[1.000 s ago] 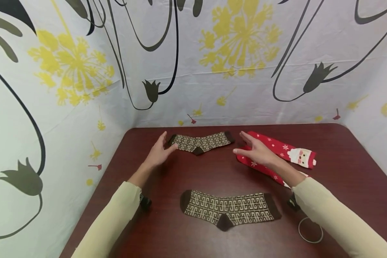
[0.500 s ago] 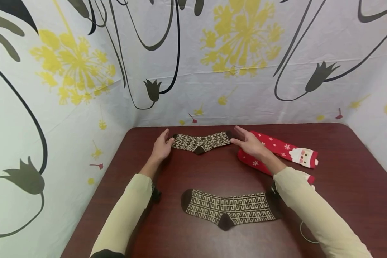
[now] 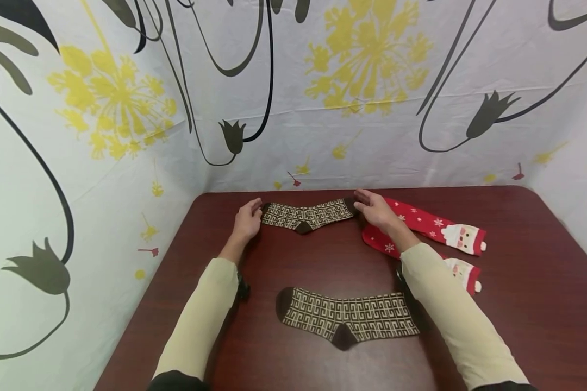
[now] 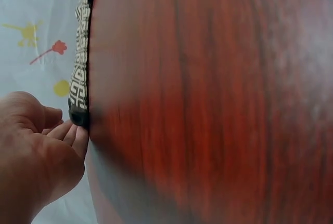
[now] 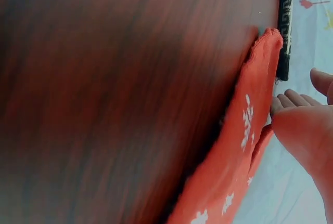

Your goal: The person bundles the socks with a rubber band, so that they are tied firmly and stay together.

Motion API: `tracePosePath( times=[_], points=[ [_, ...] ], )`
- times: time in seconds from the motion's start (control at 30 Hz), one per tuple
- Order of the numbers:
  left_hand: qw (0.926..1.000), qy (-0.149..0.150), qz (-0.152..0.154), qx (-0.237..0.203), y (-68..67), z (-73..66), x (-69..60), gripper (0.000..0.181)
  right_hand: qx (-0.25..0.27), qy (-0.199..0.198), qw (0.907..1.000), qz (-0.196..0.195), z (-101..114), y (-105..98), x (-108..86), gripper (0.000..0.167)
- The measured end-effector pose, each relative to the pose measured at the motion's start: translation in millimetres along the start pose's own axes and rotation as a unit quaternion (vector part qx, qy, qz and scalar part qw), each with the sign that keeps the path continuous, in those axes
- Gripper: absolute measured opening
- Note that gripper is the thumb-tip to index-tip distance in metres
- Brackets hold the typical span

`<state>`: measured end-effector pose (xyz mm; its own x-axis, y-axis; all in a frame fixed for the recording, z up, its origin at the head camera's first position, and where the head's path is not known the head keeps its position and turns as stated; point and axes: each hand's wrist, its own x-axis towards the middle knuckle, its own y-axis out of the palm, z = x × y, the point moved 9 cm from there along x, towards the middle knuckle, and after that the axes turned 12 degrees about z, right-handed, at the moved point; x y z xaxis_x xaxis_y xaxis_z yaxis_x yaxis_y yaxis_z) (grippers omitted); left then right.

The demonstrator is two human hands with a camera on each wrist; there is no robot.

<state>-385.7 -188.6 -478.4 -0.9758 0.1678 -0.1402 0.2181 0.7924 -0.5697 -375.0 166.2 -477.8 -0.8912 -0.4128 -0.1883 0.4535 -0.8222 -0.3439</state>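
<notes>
The far patterned sock (image 3: 313, 215) lies along the back of the surface (image 3: 293, 260). The left hand (image 3: 247, 219), fingers loosely extended, touches one end; the right hand (image 3: 375, 212), relaxed, grips nothing beside the other, over a red sock (image 3: 420, 221).

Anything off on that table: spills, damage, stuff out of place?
No spill or damage that I can see. One mild oddity: the far patterned sock lies by the back edge of the table, well apart from its match, the near patterned sock, while the red socks lie together.
</notes>
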Motion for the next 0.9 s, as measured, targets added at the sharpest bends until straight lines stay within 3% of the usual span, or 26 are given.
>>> tracePosePath(
  times=[0.1,0.37,0.67,0.9],
  points=[
    [0.9999,0.001,-0.006,0.013,-1.3,0.1,-0.2,0.046,-0.010,0.002,0.9999,-0.007,-0.9,0.4,4.3,0.061],
    [0.9993,-0.014,-0.022,0.026,-5.8,6.5,3.4,0.043,-0.098,0.033,0.9939,-0.037,2.2,2.5,12.1,0.057],
    [0.9989,-0.010,-0.038,0.025,-7.0,6.8,5.2,0.040,-0.119,0.057,0.9888,-0.070,2.3,-2.4,13.4,0.055],
    [0.9983,-0.010,-0.046,0.035,-7.4,7.3,6.3,0.040,-0.123,0.053,0.9863,-0.097,4.2,-4.5,14.5,0.055]
  ],
)
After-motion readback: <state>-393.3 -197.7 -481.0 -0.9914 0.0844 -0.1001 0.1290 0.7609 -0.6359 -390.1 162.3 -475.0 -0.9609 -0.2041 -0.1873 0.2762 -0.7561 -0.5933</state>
